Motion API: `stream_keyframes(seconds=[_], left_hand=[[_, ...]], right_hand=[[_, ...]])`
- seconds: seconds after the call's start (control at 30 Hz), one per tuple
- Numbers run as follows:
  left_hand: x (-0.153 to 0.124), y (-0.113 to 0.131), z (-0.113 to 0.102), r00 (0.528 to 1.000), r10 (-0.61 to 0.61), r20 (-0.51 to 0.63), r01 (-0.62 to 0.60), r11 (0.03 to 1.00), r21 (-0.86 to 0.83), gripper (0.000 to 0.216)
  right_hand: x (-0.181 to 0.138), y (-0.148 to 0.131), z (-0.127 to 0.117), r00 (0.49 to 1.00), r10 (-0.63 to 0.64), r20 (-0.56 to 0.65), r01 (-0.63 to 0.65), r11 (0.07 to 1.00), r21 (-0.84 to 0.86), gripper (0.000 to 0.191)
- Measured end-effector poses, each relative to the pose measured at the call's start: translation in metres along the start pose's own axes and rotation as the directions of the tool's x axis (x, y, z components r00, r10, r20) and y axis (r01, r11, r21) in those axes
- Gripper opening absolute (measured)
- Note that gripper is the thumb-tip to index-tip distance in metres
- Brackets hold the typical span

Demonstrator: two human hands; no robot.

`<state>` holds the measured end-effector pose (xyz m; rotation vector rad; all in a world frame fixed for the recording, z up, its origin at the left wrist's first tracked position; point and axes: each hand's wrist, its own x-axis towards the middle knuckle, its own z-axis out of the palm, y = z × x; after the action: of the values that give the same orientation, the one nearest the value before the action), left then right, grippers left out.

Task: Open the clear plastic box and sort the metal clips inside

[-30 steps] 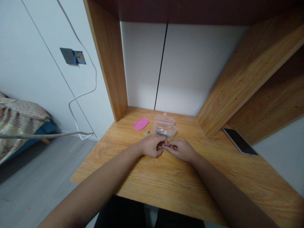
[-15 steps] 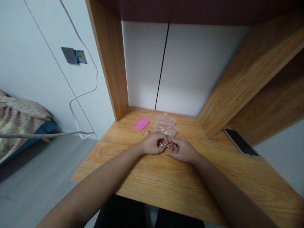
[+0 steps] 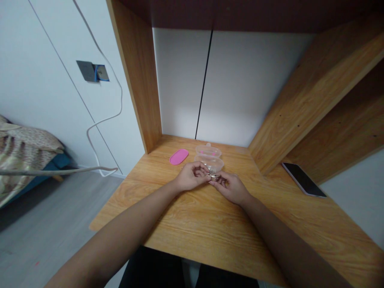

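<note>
Small shiny metal pieces point(image 3: 213, 176) with thin loops, too small to name surely, are pinched between my two hands. My left hand point(image 3: 193, 176) is closed on their left side, thumb below and fingers curled above. From the right, my right hand point(image 3: 231, 187) grips the same pieces with thumb and fingertips. Just behind the hands is a clear plastic box point(image 3: 220, 163), its hinged lid point(image 3: 208, 151) laid back toward the wall. The fingers hide the box's front edge. A pink oval lid-like piece point(image 3: 179, 157) lies flat to the left of the box.
The wooden desktop point(image 3: 192, 224) ends in front of my legs. A phone point(image 3: 303, 180) lies at the right beside a slanting wooden panel point(image 3: 318, 100). A wooden side panel point(image 3: 135, 76) stands at the left, and a white cable point(image 3: 105, 118) hangs along the wall.
Both hands have lifted slightly toward the box, the metal pieces bunched between their fingertips. My left hand now covers the small items that lay in front of the pink piece.
</note>
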<state>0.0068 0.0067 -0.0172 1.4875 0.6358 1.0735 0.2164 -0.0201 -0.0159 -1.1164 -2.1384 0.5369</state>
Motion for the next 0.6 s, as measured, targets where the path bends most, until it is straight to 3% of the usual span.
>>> stream_keyframes(seconds=[0.23,0.6], left_hand=[[0.0021,-0.001,0.0002,0.997,-0.02,-0.074,0.017,0.999,-0.041,0.051],[-0.0014,0.0025,-0.0044,0.993,0.004,0.118,-0.022,0.989,0.147,0.037]], right_hand=[[0.0008,-0.0036,-0.0003,0.98,-0.031,-0.195,0.033,0.999,0.004,0.02],[0.0026,-0.0068,-0.0002,0.945,-0.071,-0.319,0.088,0.995,0.039,0.015]])
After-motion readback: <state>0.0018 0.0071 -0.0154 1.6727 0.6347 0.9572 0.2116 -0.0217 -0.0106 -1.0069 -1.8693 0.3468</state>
